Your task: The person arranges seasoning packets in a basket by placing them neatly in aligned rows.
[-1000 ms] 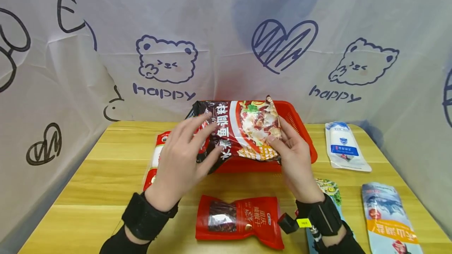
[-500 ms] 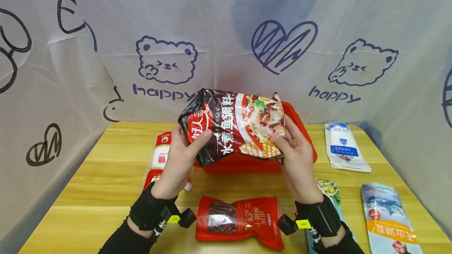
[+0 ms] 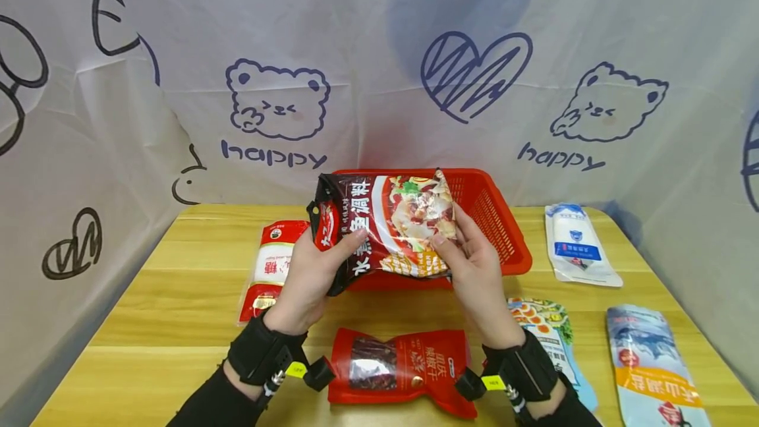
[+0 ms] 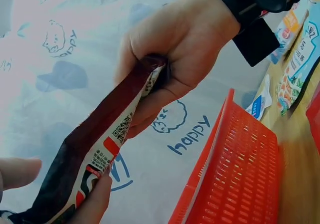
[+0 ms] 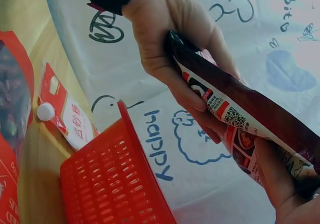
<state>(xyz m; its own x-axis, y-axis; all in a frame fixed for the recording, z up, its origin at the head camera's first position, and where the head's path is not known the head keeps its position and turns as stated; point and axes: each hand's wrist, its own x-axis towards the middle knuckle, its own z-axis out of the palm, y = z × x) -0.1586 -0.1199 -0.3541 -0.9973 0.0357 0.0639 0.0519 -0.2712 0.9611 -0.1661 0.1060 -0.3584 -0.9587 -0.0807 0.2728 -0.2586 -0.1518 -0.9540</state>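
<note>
Between both hands is a dark red and black seasoning packet [image 3: 409, 223] with a picture of a fish dish, tilted and raised in front of the red plastic basket [image 3: 498, 229]. My left hand [image 3: 308, 275] grips its black end, thumb on the printed face and fingers behind. At the other end my right hand [image 3: 477, 269] pinches the packet between thumb and fingers. The left wrist view shows the packet's lower edge [image 4: 95, 134] side-on, above and apart from the basket [image 4: 240, 169]. In the right wrist view the packet [image 5: 240, 103] also appears edge-on.
A red and white sugar bag [image 3: 275, 262] lies left of the basket. Nearer, a red pouch of dried chillies [image 3: 397, 371] lies across the table. At the right are a light-blue pouch [image 3: 548, 335], a blue and orange pouch [image 3: 652, 368] and a white and blue bag [image 3: 578, 246].
My left hand, loosely spread over the packet a second ago, has taken hold of its black end. Both hands have since brought the packet slightly left and down, uncovering more of the basket.
</note>
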